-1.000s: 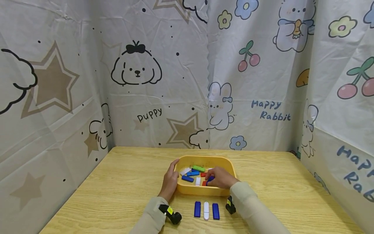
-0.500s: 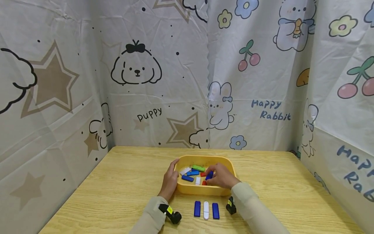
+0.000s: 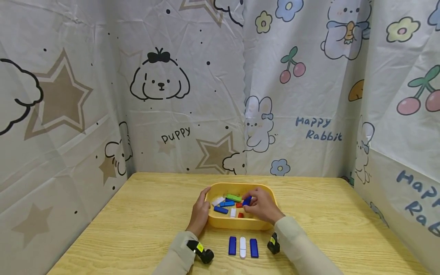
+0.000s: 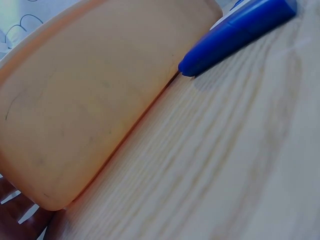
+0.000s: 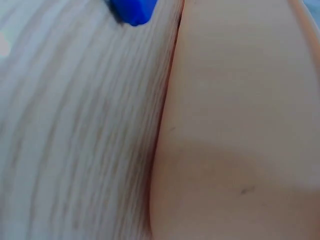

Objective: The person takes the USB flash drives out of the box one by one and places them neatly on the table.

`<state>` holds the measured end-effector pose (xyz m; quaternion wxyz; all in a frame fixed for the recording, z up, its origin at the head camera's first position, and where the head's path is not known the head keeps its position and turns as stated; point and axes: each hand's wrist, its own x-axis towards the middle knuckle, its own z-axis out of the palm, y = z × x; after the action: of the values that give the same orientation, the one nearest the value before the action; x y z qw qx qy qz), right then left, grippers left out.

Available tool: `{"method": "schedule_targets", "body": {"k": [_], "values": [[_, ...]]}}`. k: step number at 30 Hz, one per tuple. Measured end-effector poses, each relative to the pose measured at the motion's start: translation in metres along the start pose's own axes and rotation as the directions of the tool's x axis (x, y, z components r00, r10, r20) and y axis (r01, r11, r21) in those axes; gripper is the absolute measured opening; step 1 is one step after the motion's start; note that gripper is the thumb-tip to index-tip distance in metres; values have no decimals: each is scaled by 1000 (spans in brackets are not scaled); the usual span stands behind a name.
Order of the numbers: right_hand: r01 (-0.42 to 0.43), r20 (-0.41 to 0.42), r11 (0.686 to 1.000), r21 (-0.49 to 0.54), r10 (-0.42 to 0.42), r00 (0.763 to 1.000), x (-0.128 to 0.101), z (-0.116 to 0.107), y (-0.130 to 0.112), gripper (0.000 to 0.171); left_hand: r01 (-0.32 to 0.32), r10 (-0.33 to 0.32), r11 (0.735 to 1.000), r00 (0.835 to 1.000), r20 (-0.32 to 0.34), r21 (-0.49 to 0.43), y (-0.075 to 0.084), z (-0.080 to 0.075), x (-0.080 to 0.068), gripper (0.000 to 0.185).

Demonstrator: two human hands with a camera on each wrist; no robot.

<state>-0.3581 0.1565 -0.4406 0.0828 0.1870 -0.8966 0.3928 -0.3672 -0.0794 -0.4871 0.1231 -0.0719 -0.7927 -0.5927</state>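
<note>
A yellow plastic bin (image 3: 237, 224) sits on the wooden table, holding several small sticks that look like USB flash drives. My left hand (image 3: 200, 212) grips the bin's left end; in the left wrist view only some of its fingers (image 4: 20, 212) show at the bin's corner. Inside the bin's right half, my right hand (image 3: 262, 204) pinches a blue USB stick (image 3: 246, 201) between thumb and fingers, partly covering it. Near it lie a green stick (image 3: 233, 198), red sticks (image 3: 240, 215), a white stick (image 3: 233, 212) and blue sticks (image 3: 220, 209). The right wrist view does not show the right hand.
In front of the bin lie a blue stick (image 3: 232, 246), a white stick (image 3: 242, 247) and another blue stick (image 3: 254, 248), side by side in a row. Patterned curtains (image 3: 192, 114) stand behind and beside the table (image 3: 151, 206).
My right hand has moved slightly up and away with the blue USB stick, which now shows more clearly, and a red stick below is uncovered. The left hand stays on the bin.
</note>
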Motion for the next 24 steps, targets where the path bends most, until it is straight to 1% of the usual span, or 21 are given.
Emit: {"method": "schedule_targets", "body": {"k": [3, 6, 12, 18, 21, 24], "values": [[58, -52, 998, 11, -57, 997, -2, -1, 1, 22, 9, -9, 1000, 1000, 5, -12, -1, 1, -1, 57], [92, -98, 995, 33, -88, 991, -3, -2, 0, 22, 9, -9, 1000, 1000, 8, -22, -1, 2, -2, 57], [100, -136, 992, 75, -89, 987, -7, -9, -6, 19, 7, -7, 1000, 1000, 1, -26, -1, 1, -3, 56], [147, -122, 985, 85, -137, 983, -18, -22, -14, 18, 14, -14, 1000, 1000, 4, -27, -1, 0, -1, 56], [175, -91, 979, 101, -166, 982, -26, -28, -16, 20, 10, -10, 1000, 1000, 5, -29, -1, 0, 1, 57], [181, -43, 976, 119, -177, 983, -35, -33, -19, 19, 11, -11, 1000, 1000, 5, -29, -1, -1, 2, 57]]}}
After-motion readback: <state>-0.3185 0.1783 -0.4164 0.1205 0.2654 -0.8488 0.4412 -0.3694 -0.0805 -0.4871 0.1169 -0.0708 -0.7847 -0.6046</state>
